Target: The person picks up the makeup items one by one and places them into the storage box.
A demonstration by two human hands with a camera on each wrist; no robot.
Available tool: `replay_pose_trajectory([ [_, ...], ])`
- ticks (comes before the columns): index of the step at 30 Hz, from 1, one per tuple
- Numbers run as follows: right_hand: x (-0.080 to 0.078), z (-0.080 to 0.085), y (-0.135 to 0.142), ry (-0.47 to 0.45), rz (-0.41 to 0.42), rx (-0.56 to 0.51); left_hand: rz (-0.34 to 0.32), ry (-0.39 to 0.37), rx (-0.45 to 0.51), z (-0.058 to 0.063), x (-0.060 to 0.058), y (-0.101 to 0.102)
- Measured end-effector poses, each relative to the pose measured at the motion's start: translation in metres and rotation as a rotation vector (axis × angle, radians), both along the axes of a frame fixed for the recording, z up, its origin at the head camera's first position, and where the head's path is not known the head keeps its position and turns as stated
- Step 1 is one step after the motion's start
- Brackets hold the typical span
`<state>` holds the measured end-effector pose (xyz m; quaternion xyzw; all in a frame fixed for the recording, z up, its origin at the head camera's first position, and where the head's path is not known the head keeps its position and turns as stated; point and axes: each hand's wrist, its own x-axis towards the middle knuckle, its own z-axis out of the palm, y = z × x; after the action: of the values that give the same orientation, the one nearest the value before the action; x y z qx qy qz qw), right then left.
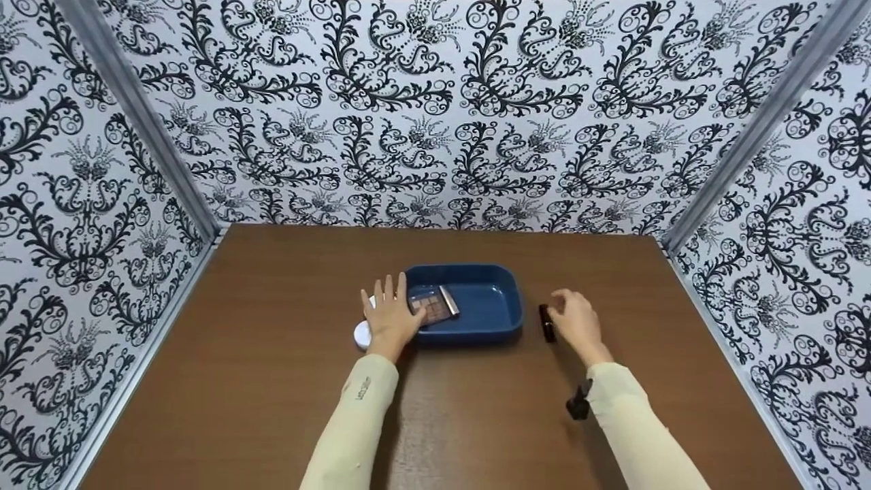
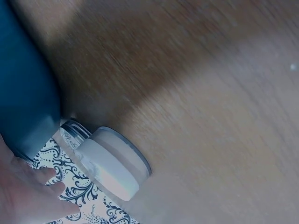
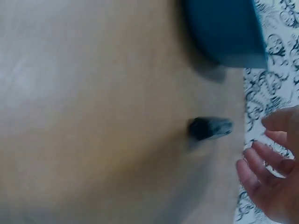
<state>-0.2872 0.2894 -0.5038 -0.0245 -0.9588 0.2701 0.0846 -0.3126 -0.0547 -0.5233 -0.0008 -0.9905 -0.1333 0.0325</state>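
I log the items against the tray (image 1: 476,336), beginning at its left. A jar (image 1: 363,335) with a white lid sits on the table (image 1: 272,401), just left of the tray's near left corner; the left wrist view shows it upright. A second jar (image 2: 74,133), ringed in silver, is close behind it, largely masked from me by the first.

The left hand (image 1: 392,316) lies over the tray's left rim, fingers spread and straight, nothing gripped. Its thumb overlaps the palette in my head view; I cannot tell whether thumb and palette touch.

The palette (image 1: 433,306) is inside the tray, in the left half, set at a slant, with its pans showing. The tray's right half shows bare blue floor.

Near the tray's right wall, and apart from it, I find a dark tube (image 1: 546,323) on the table. I cannot tell if it stands or lies.

The right hand (image 1: 577,320) is farther right of the tray, beside the tube. Its fingers are loosely bent, thumb apart from them; my right wrist view shows a gap between fingertips and tube. A black device (image 1: 578,406) sits at that sleeve's (image 1: 636,422) cuff, right of the tray and nearer me.
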Motion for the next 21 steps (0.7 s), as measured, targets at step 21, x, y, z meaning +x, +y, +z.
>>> replay_pose_trajectory([
  [21, 0.004, -0.017, -0.006, -0.201, -0.001, 0.138, 0.015, 0.006, -0.011, 0.003, 0.003, -0.001],
])
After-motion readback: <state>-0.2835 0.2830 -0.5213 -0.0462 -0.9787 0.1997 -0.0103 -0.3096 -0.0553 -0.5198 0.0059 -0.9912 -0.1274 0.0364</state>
